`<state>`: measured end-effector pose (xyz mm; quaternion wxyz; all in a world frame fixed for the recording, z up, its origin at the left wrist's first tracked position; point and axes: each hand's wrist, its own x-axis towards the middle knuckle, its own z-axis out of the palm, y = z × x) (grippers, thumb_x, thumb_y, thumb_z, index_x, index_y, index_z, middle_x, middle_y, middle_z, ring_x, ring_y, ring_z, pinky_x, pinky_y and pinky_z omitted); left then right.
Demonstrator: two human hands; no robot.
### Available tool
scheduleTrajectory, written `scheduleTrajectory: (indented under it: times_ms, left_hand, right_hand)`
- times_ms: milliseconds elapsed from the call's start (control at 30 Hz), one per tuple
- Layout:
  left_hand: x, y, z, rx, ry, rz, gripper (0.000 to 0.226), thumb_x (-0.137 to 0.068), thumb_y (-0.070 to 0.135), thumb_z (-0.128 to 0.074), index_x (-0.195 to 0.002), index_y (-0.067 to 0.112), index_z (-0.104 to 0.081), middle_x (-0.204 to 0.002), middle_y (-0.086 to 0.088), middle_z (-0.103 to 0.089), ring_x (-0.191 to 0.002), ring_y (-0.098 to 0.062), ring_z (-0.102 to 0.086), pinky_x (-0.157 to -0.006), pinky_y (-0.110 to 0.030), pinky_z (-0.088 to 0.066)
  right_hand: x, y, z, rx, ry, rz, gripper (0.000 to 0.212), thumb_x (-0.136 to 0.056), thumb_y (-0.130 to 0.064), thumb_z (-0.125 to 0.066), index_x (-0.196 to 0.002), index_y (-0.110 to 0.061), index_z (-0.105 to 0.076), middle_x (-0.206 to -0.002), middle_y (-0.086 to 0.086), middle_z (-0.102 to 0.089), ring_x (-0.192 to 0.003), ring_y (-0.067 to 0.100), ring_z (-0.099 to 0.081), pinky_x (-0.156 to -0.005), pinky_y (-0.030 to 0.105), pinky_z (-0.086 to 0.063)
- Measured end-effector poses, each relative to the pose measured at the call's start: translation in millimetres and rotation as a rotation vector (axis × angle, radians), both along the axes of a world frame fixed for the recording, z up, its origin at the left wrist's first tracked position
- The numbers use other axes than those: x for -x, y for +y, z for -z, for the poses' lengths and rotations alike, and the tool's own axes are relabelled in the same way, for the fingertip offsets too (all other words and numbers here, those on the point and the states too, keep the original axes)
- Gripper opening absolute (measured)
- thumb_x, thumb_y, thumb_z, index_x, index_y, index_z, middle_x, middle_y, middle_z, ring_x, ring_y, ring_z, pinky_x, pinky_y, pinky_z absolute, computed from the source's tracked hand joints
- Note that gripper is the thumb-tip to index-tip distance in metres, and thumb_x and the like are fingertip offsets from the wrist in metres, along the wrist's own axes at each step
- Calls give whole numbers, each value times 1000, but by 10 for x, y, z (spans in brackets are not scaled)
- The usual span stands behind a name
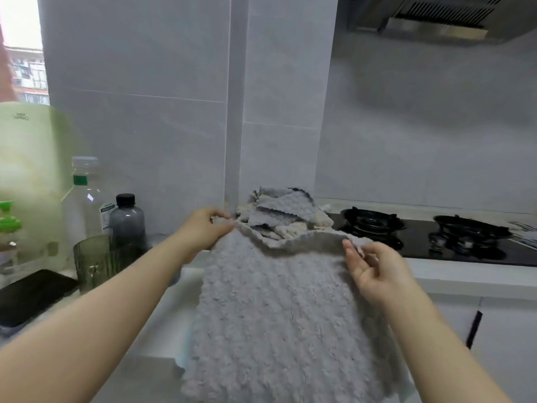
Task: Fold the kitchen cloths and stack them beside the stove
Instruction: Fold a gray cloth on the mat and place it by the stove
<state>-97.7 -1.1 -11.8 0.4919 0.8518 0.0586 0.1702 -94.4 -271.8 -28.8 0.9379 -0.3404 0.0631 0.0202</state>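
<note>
In front of the counter (465,276), 1 cloth (279,309) hangs unfolded, top corners pinched by the left hand (207,228) and right hand (374,271); beyond, an untidy pile (280,215) lies beside the stove (421,234), so most work seemingly remains.

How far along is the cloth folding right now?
Done: a loose pile of grey and cream cloths lies beside the stove; whether they are folded is unclear. In hand: the left hand and right hand pinch the top corners of a grey cloth, hanging open and unfolded. Left: fold it and add it to the pile.
</note>
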Motion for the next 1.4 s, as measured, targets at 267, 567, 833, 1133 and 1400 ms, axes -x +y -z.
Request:
scheduleTrajectory:
  times_ms: [267, 567, 833, 1133, 1400]
  left_hand:
    - [-492, 31, 574, -351, 37, -99, 14, -91, 20, -56, -104, 18, -62, -83, -4, -56, -78, -20, -51, -65, -26, -34]
    - [-1200, 6, 802, -668, -37, -182, 23, -90, 6, -46, -105, 14, -62, -107, -13, -66, -98, -33, -58, -76, -35, -46]
    - [-1303, -168, 960, -1099, -8, -154, 22, -87, 1, -44, -104, 11, -52, -112, -11, -58, -103, -30, -54, -70, -34, -40]
    - [-672, -362, 1066, -798, -83, 227, 19, -91, 24, -51, -106, 22, -62, -104, 0, -57, -102, -15, -51, -82, -24, -38]
    - [148, -217, 1221, -802, -102, 337, 24, -92, 36, -50, -110, 27, -63, -110, 13, -62, -104, -6, -52, -93, -29, -42]
  right_hand:
    - [-399, 36, 488, 189, 164, -8, 19, -94, -2, -34, -103, 7, -48, -124, 20, -53, -120, 31, -51, -93, 38, -43]
    - [-1033, 98, 630, 248, 195, 22, 26, -92, -4, -35, -114, 6, -45, -136, 21, -47, -126, 33, -46, -97, 39, -41]
    - [-1172, 139, 806, 381, 191, 68, 24, -95, -8, -42, -118, -1, -45, -121, 17, -48, -113, 35, -52, -90, 40, -46]
    - [-517, 189, 760, 1094, -140, -103, 10, -90, -10, -54, -87, -18, -59, -89, 9, -65, -67, 15, -57, -63, 24, -45]
    - [105, 59, 989, 1767, -563, -267, 19, -89, -26, -57, -108, -24, -61, -97, -11, -59, -84, 2, -52, -67, 6, -38]
